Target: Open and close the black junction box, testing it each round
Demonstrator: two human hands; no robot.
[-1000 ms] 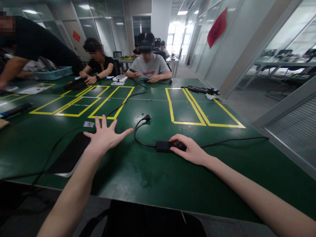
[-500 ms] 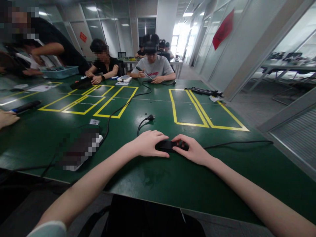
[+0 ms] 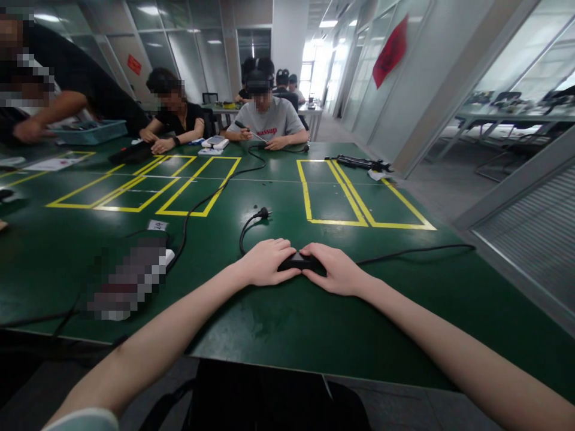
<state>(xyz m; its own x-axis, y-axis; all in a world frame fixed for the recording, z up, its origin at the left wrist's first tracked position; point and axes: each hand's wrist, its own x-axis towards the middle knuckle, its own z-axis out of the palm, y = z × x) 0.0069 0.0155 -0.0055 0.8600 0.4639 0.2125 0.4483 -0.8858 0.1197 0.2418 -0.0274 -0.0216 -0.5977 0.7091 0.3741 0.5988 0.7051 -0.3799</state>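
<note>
A small black power adapter [image 3: 297, 260] lies on the green table [image 3: 278, 311] in front of me. My left hand [image 3: 266, 261] curls over its left end and my right hand [image 3: 333, 268] over its right end, fingers closed on it from both sides. One black cable runs from the adapter leftward and up to a plug [image 3: 262, 213] lying on the table. Another thin cable [image 3: 417, 250] trails away to the right.
A blurred-out flat device [image 3: 128, 278] with a cable lies to my left. Yellow tape rectangles [image 3: 341, 194] mark the table further back. Several people sit and work at the far side and left, with a blue tray [image 3: 92, 131] and tools near them.
My left hand swung from open above the table at the left over to the adapter and closed on it. Both hands have drawn closer together over the adapter.
</note>
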